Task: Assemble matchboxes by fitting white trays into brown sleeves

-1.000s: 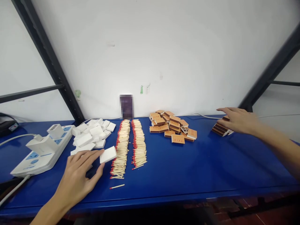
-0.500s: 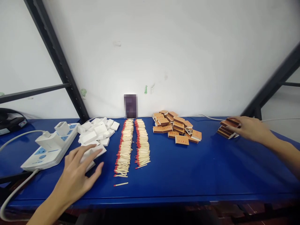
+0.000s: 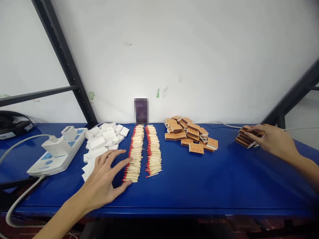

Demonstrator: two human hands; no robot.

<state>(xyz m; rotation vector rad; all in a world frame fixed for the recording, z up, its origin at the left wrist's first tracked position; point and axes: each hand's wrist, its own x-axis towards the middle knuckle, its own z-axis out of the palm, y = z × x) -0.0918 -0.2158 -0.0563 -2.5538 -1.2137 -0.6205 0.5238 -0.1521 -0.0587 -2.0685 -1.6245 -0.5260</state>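
Note:
My left hand (image 3: 106,177) lies on the blue tabletop (image 3: 199,179) with fingers spread, its fingertips reaching the near end of the left row of red-tipped matches (image 3: 136,151). A second row of matches (image 3: 153,149) runs beside it. A pile of white box trays (image 3: 102,142) sits just left of that hand. My right hand (image 3: 272,141) rests at the far right, fingers on a small stack of brown matchboxes (image 3: 246,136). A heap of orange matchbox sleeves (image 3: 190,134) lies in the middle.
A white power strip (image 3: 57,151) with plugged adapters and a grey cable sits at the left. A dark device (image 3: 12,122) lies at the far left. Black shelf struts rise on both sides. A blurred dark object (image 3: 141,110) leans against the white wall.
My left hand let go of a white tray onto the pile, then moved right to the matches, covering the loose match. My right hand stayed at the brown stack.

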